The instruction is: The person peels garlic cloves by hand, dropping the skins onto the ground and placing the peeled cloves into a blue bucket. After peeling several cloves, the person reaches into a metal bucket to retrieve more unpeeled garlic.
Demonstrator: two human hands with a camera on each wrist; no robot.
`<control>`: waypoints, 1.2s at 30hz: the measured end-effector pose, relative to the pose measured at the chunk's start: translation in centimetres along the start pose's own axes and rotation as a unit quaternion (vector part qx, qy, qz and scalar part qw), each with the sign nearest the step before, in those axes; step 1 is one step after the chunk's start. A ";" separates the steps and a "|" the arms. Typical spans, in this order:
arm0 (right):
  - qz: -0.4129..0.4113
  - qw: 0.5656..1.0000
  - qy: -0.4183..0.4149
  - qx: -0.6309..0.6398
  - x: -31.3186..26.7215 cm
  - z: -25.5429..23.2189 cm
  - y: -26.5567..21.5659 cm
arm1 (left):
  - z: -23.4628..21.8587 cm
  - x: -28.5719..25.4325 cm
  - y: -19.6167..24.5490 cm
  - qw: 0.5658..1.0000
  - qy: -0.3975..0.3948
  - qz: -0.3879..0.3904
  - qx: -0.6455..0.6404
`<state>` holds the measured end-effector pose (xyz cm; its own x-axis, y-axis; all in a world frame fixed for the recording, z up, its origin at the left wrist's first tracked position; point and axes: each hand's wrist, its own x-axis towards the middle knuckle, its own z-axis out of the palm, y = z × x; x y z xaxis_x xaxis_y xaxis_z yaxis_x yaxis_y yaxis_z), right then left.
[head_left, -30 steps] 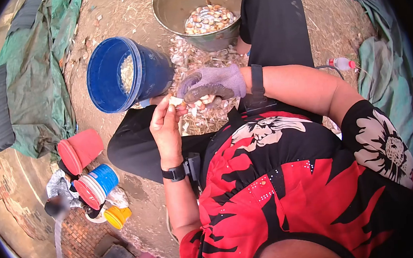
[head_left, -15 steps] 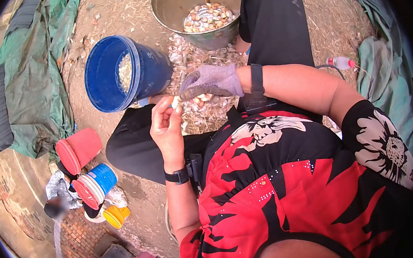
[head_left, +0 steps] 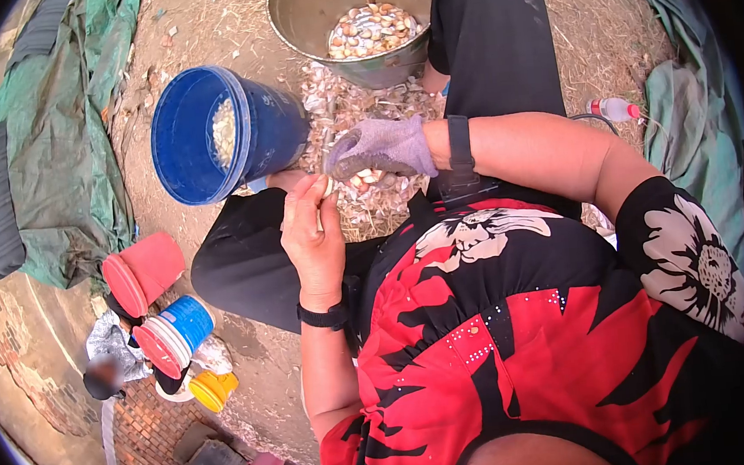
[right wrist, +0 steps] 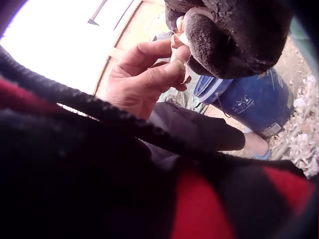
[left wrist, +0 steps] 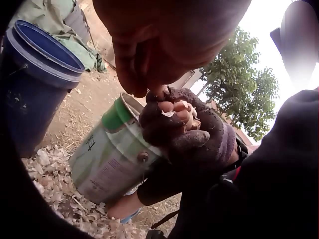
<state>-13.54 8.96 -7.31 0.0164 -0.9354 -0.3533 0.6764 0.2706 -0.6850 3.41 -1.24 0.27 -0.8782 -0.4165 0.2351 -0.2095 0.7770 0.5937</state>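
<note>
My bare left hand (head_left: 313,237) pinches a garlic clove (head_left: 328,186) between thumb and forefinger, right at the fingertips of my right hand. A dirty purple knit glove covers the right hand (head_left: 383,147), its fingers curled round several more garlic cloves (left wrist: 183,113). In the right wrist view, loose skin (right wrist: 187,78) hangs by the left thumb, and the gloved thumb presses close to the pinched clove. Left of the hands, a blue bucket (head_left: 281,126) holds pale peeled cloves (head_left: 224,132). Beyond them a metal pail (head_left: 386,72) contains unpeeled cloves (head_left: 369,32) and a stick.
Papery skins (head_left: 326,96) cover the ground between the folded legs. Red (head_left: 154,265), blue (head_left: 188,321) and yellow (head_left: 212,390) buckets stand at the left, near another person (head_left: 117,349). A bottle (head_left: 614,109) lies at the right, beside a green tarp (head_left: 689,146).
My left hand has turned and shifted slightly right, its fingers closing further over the clove. The right hand keeps its grip on the cloves, nearly in place.
</note>
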 end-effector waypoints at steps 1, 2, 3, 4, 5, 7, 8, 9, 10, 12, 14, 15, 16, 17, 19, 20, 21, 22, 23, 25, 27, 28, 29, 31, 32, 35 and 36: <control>0.008 1.000 -0.005 0.005 0.1 -0.1 0.0 | 0.1 -0.1 0.0 1.000 -0.002 -0.005 0.013; 0.016 1.000 -0.010 0.009 0.1 -0.1 0.0 | 0.2 -0.3 0.1 1.000 -0.001 -0.004 0.013; 0.015 1.000 -0.010 0.007 -0.3 0.2 -0.4 | 0.4 -0.4 0.2 0.993 0.008 -0.081 -0.091; 0.014 1.000 -0.017 0.022 -0.8 0.6 -1.1 | 0.4 -0.5 0.2 0.968 0.017 -0.156 -0.194; 0.013 0.999 -0.024 0.038 -1.1 0.9 -1.5 | 0.4 -0.5 0.1 0.968 0.019 -0.155 -0.194; 0.008 1.000 -0.014 0.011 -0.6 0.7 -1.1 | 0.3 -0.4 -0.1 0.854 0.035 -0.275 -0.440; 0.004 1.000 -0.003 -0.014 -0.2 0.6 -0.8 | 0.2 -0.3 0.0 0.854 0.035 -0.274 -0.440; 0.004 1.000 -0.003 -0.014 0.2 0.3 -0.4 | 0.1 -0.3 0.0 0.812 0.037 -0.276 -0.513; -0.041 0.984 0.008 -0.170 0.6 0.0 0.0 | -0.1 -0.2 0.1 0.764 0.039 -0.276 -0.582; -0.085 0.943 0.018 -0.322 1.1 -0.4 0.5 | -0.7 0.0 0.5 0.742 0.037 -0.274 -0.611; -0.080 0.905 0.058 -0.415 1.4 -0.6 0.9 | -1.3 0.0 0.7 0.742 0.035 -0.272 -0.611; -0.080 0.905 0.057 -0.414 1.5 -0.8 1.1 | -1.3 -0.1 0.6 0.771 0.030 -0.268 -0.577; -0.081 0.957 0.030 -0.277 1.5 -1.0 1.3 | -1.2 -0.2 0.5 0.772 0.031 -0.268 -0.576; -0.080 0.988 0.003 -0.133 1.6 -1.2 1.5 | -1.1 -0.3 0.5 0.804 0.034 -0.271 -0.529; -0.059 0.988 0.016 -0.140 -0.3 0.3 -0.8 | -1.0 -0.7 0.3 0.834 0.033 -0.274 -0.478; -0.038 0.988 0.030 -0.148 -1.3 1.0 -2.0 | -1.0 -0.9 0.2 0.861 0.028 -0.269 -0.431; -0.042 0.989 0.018 -0.139 -1.6 1.2 -2.3 | -1.0 -1.0 0.1 0.885 0.024 -0.262 -0.383; -0.041 0.989 0.019 -0.138 -1.7 1.2 -2.3 | -0.8 -1.0 0.2 0.885 0.023 -0.263 -0.383; -0.041 0.989 0.018 -0.139 -1.6 1.3 -2.2 | -0.7 -1.0 0.3 0.891 0.019 -0.262 -0.370; -0.040 0.989 0.017 -0.140 -1.3 1.2 -2.1 | -0.3 -1.0 0.4 0.896 0.016 -0.263 -0.357; -0.053 0.984 0.033 -0.164 -0.8 0.9 -1.5 | 0.0 -0.9 0.5 0.921 0.029 -0.220 -0.319; -0.053 0.985 0.034 -0.164 -0.6 0.7 -1.3 | 0.1 -0.9 0.5 0.921 0.028 -0.221 -0.319; -0.066 0.985 0.027 -0.156 -0.3 0.5 -1.1 | 0.2 -0.8 0.5 0.937 0.025 -0.208 -0.280; -0.080 0.985 0.020 -0.149 0.5 -0.1 -0.2 | 0.4 -0.9 0.2 0.951 0.022 -0.195 -0.241; -0.088 0.989 0.015 -0.115 1.1 -0.4 0.6 | 0.6 -1.0 -0.1 0.967 0.021 -0.161 -0.198; -0.109 0.986 0.020 -0.127 1.4 -0.5 0.9 | 0.8 -1.0 -0.3 0.986 0.010 -0.115 -0.117; -0.122 0.977 0.030 -0.173 1.2 -0.4 0.7 | 0.9 -0.9 -0.2 0.992 0.001 -0.102 -0.080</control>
<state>-13.31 8.08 -8.48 -0.1644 -0.9695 -0.1819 0.3657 0.1114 -0.9241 3.91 -0.58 -0.74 -0.8235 -0.5586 0.0989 -0.3118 0.5914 0.7437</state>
